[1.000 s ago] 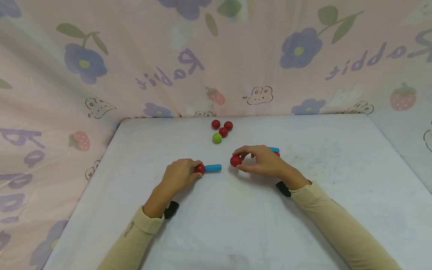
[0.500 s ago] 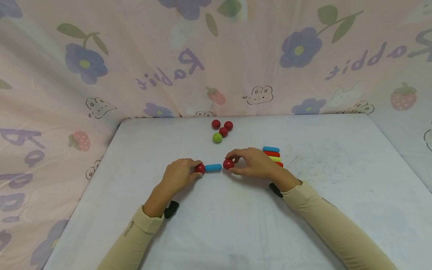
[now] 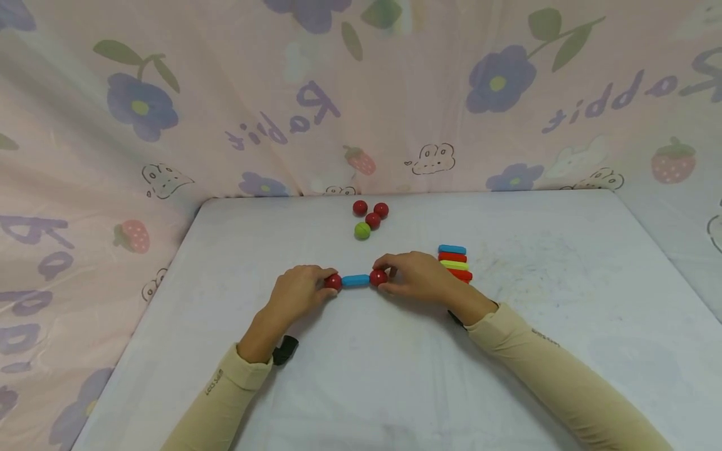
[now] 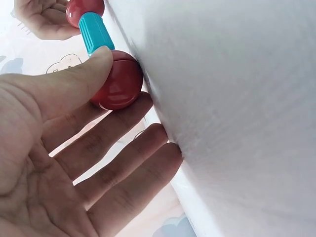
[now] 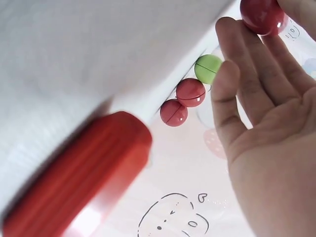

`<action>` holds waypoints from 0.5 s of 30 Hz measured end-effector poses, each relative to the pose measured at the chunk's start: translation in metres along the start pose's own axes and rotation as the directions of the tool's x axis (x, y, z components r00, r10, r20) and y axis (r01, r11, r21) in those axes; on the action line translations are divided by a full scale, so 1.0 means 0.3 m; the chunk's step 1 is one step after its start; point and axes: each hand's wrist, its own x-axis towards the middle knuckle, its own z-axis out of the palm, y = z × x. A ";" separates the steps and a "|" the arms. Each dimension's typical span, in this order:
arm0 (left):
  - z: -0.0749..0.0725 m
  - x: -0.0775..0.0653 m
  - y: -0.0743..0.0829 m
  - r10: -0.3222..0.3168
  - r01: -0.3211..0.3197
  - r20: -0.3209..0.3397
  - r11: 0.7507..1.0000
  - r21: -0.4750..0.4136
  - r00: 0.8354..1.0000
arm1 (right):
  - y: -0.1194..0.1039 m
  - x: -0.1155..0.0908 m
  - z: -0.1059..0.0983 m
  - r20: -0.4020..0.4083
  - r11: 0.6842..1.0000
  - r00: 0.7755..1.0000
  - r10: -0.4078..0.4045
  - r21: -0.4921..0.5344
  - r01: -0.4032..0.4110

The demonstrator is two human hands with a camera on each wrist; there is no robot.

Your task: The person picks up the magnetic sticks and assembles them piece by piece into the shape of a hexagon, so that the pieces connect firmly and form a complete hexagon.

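Observation:
A blue rod (image 3: 356, 280) lies between two red balls on the white table. My left hand (image 3: 299, 291) pinches the left red ball (image 4: 121, 81) between thumb and fingers, and this ball is joined to the rod's left end. At the other end, my right hand (image 3: 420, 277) grips the right red ball (image 3: 378, 278), which meets the rod's tip. In the left wrist view the blue rod (image 4: 96, 34) runs from one ball to the other in a straight line. The right wrist view shows only part of the right red ball (image 5: 261, 15) at the top.
Beyond the hands sit a green ball (image 3: 362, 230) and several loose red balls (image 3: 373, 220). To the right of my right hand, a blue rod (image 3: 452, 249), red rods (image 3: 453, 257) and a yellow rod (image 3: 454, 265) lie in a stack. A patterned curtain (image 3: 383, 125) hangs behind the table.
My right hand has moved left with its red ball, from apart from the blue rod to against its right end. The stacked rods are now uncovered. My left hand has stayed put.

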 end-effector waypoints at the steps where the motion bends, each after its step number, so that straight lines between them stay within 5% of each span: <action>1: 0.000 0.000 -0.001 -0.001 0.001 0.001 1.000 -0.001 1.000 | 0.000 -0.001 0.001 0.000 1.000 1.000 0.003 -0.002 -0.003; 15: 0.003 0.002 -0.007 -0.014 0.014 0.002 1.000 -0.017 1.000 | -0.009 -0.004 0.001 0.006 1.000 1.000 -0.010 -0.020 0.010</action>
